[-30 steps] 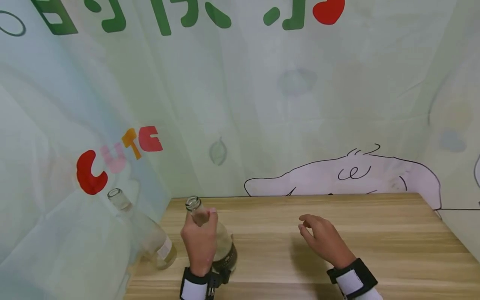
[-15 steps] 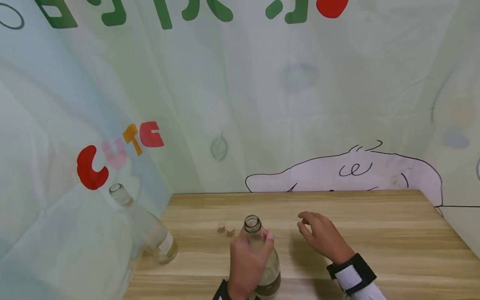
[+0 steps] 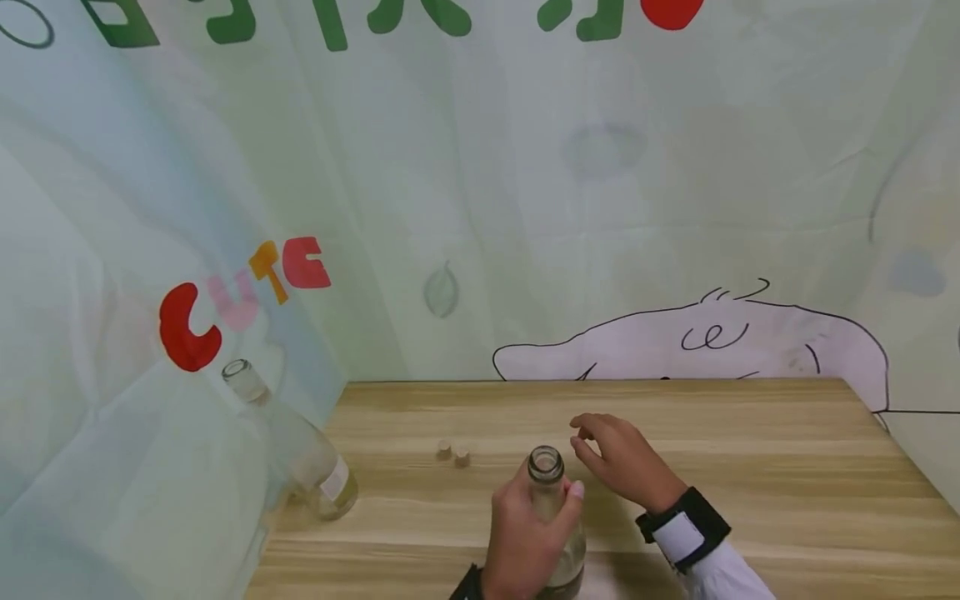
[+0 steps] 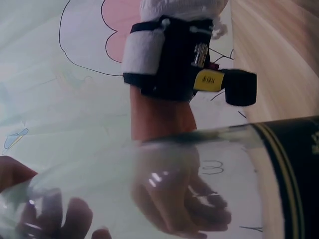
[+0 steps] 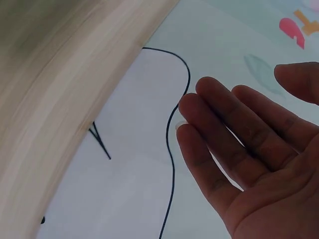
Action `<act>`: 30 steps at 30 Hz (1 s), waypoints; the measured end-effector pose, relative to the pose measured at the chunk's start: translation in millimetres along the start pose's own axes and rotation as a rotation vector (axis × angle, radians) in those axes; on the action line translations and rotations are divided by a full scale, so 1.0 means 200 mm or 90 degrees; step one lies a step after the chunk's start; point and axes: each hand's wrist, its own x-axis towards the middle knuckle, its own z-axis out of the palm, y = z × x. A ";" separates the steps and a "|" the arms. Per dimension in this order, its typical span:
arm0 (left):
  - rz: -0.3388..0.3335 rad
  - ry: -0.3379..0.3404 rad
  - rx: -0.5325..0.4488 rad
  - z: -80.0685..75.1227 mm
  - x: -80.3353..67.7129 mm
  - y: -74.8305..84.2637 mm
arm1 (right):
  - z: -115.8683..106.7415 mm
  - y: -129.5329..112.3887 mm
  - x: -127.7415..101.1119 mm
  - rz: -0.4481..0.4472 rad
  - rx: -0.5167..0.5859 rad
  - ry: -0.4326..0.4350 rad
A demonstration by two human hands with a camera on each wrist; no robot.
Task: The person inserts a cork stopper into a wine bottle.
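step: left hand [image 3: 525,546] grips bottle [image 3: 555,533] neck | right hand [image 3: 618,460] fingers loosely spread, empty, at bottle's 1 o'clock | next: likely fetch caps [image 3: 453,452] at 10 o'clock on table [image 3: 750,467]

The left hand [image 3: 525,537] comes up from the near edge, knuckles toward the viewer, fingers and thumb curled in a firm grip, thumb tip showing on its right side. Its wrist barely enters the head view. The right hand [image 3: 618,458] hovers just beside it, palm down, fingers loosely bent and slightly spread, gripping nothing. In the right wrist view the fingers [image 5: 234,134] lie nearly straight and close together. A black-and-white band wraps the right wrist above a white sleeve.
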 end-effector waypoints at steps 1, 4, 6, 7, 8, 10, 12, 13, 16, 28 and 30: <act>0.008 0.000 0.005 0.01 0.00 0.00 | 0.00 0.00 0.02 -0.010 0.000 -0.007; 0.028 -0.002 0.015 0.02 0.00 -0.01 | 0.01 -0.01 0.07 -0.042 0.000 -0.033; 0.032 -0.010 0.015 0.02 0.00 -0.01 | 0.02 -0.02 0.12 -0.060 0.009 -0.057; 0.032 -0.016 0.015 0.02 0.00 -0.01 | 0.03 -0.02 0.14 -0.070 0.017 -0.073; 0.036 -0.020 0.015 0.02 0.00 -0.01 | 0.05 -0.02 0.16 -0.082 0.026 -0.087; 0.028 -0.032 0.011 0.00 0.00 0.01 | 0.10 -0.01 0.21 -0.113 0.049 -0.114; 0.041 -0.034 0.011 -0.02 0.00 0.02 | 0.17 0.00 0.26 -0.152 0.079 -0.133; 0.060 -0.027 0.011 -0.03 0.00 0.03 | 0.21 0.01 0.28 -0.174 0.097 -0.138; 0.154 0.011 -0.021 -0.07 0.02 0.06 | 0.34 0.03 0.36 -0.203 0.140 -0.135; 0.012 0.030 0.064 -0.30 0.17 -0.10 | 0.65 0.03 0.49 -0.248 0.053 -0.112; -0.049 0.004 0.121 -0.33 0.18 -0.16 | 0.63 0.00 0.49 -0.252 0.052 -0.122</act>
